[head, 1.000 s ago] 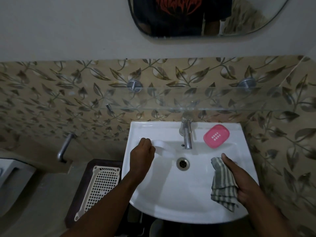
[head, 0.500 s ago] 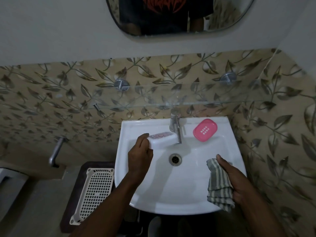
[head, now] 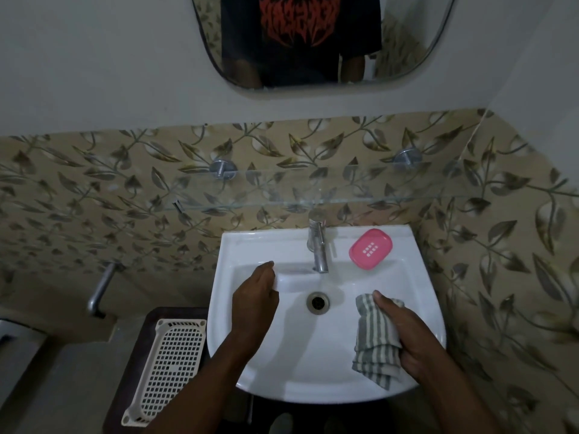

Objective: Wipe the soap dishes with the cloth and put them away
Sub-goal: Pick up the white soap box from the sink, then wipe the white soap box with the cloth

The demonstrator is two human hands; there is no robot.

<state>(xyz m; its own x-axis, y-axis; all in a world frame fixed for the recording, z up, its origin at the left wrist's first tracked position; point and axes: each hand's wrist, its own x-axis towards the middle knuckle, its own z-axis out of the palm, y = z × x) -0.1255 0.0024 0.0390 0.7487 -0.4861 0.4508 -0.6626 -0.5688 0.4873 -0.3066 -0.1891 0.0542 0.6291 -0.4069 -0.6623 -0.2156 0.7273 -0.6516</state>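
My left hand grips a white soap dish over the left part of the white sink basin; the dish blends with the basin and my fingers hide its left end. My right hand holds a grey-and-white striped cloth over the basin's right side. A pink soap dish with a small grid of holes rests tilted on the sink's back right ledge, apart from both hands.
A chrome tap stands at the back centre above the drain. A glass shelf runs along the tiled wall above. A cream perforated tray lies on a dark stool left of the sink. A mirror hangs above.
My left hand has lowered the white soap dish from beside the tap into the basin. The right hand keeps the cloth in the same spot. The camera tilted up slightly.
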